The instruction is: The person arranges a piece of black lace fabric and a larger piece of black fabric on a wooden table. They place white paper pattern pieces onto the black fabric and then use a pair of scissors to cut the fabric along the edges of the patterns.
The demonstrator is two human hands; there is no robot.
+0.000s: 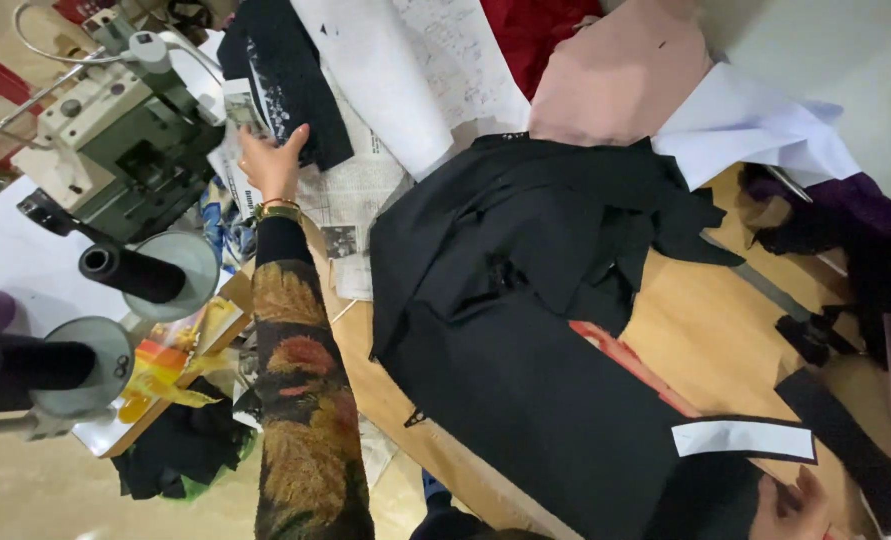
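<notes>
My left hand point(271, 166) reaches far out to the upper left, in a sleeve patterned yellow and red, with a bracelet at the wrist. Its fingers close on the lower edge of a black cloth piece point(290, 70) lying over newspaper point(357, 190), right beside a green-grey sewing machine point(115, 140). My right hand point(791, 508) sits at the bottom right edge, half cut off, resting on a large black garment point(525, 330) spread over the wooden table point(710, 330). A white strip on a black band point(743, 439) lies just above that hand.
Two dark thread cones point(130, 272) on round stands are at the left. White pattern paper point(415, 70), pink cloth point(620, 75), red cloth point(530, 30) and white cloth point(755, 125) lie at the back. Dark purple fabric point(865, 230) is on the right, black scraps point(180, 450) below left.
</notes>
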